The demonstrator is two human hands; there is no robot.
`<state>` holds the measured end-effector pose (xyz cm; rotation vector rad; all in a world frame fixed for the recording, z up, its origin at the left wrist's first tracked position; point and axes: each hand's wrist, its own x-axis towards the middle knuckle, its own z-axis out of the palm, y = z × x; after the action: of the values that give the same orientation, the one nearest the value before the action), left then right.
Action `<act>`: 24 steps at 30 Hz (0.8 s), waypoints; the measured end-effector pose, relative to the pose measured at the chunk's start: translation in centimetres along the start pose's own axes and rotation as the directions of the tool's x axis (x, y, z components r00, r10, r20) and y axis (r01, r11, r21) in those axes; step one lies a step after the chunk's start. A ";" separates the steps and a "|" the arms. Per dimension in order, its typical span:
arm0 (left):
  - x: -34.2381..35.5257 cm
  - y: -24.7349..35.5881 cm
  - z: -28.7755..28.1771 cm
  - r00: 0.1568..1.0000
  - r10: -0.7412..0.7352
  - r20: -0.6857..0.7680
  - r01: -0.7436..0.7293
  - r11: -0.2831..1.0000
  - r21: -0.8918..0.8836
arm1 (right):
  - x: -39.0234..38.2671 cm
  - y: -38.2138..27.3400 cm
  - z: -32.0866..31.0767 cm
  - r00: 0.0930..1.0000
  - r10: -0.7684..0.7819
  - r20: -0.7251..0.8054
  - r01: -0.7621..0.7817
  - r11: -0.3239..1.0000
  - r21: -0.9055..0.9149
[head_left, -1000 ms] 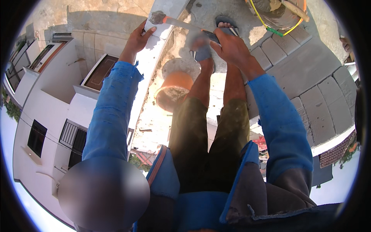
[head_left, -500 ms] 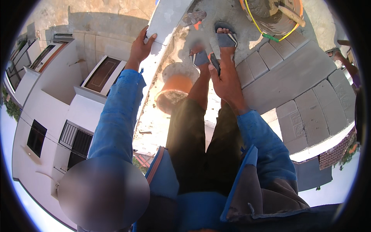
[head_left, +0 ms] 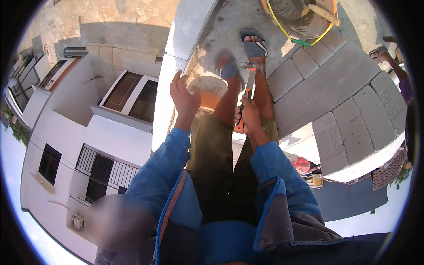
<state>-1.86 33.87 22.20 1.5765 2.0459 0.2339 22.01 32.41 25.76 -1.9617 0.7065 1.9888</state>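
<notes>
A claw hammer (head_left: 250, 82) with an orange and black handle is in my right hand (head_left: 251, 117). My fingers wrap round its grip, and its metal head points away from me, above my sandalled feet. My left hand (head_left: 185, 102) is raised with its fingers apart and nothing in it. It hovers beside the pale wall top (head_left: 182, 31), and I cannot tell whether it touches the edge. Just to its right, partly covered by the hand and my leg, is an orange bucket (head_left: 211, 100) with grey matter on it.
A mortar bucket (head_left: 270, 17) with a yellow handle and a wooden-handled tool (head_left: 324, 14) stands at the far right. Grey blocks (head_left: 329, 81) form a low structure to my right. Another person's foot (head_left: 379, 54) shows at the right rim. A white house (head_left: 57, 132) lies beyond the wall.
My left hand has come off the wall top and moved right and nearer to me. My right hand has drawn back toward my body, and the hammer now shows at full length.
</notes>
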 end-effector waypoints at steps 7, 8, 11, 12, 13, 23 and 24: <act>-7.0 -7.0 2.5 0.387 -0.766 0.514 0.854 0.087 -0.514 | 0.7 0.1 2.9 0.997 0.035 0.066 -0.030 0.996 -0.080; -6.6 -6.6 2.9 0.371 -0.749 0.549 0.819 -0.015 -0.574 | 0.7 0.1 2.8 0.997 0.033 0.068 -0.025 0.993 -0.113; -3.6 -4.8 3.7 0.270 -0.718 0.642 0.712 -0.300 -0.635 | 1.0 -0.2 2.6 1.000 0.013 0.017 -0.010 0.986 -0.168; -2.9 -4.9 3.8 0.253 -0.729 0.637 0.652 -0.358 -0.669 | 1.0 -0.4 2.7 1.000 0.015 0.013 -0.012 0.982 -0.188; -2.7 -5.2 4.0 0.234 -0.739 0.632 0.584 -0.412 -0.699 | 0.8 -0.5 2.8 1.000 0.015 0.010 -0.013 0.977 -0.211; -5.5 -6.3 4.8 0.141 -0.760 0.635 0.376 -0.552 -0.744 | 0.4 -2.3 3.6 0.999 0.004 -0.049 -0.021 0.941 -0.338; -5.8 -6.2 4.8 0.081 -0.779 0.622 0.398 -0.546 -0.737 | 0.2 -2.5 3.8 0.999 0.011 -0.038 -0.024 0.938 -0.347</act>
<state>-3.67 25.71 17.14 -1.0389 1.8206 1.0126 20.03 36.41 25.06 -2.1933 0.3991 2.2185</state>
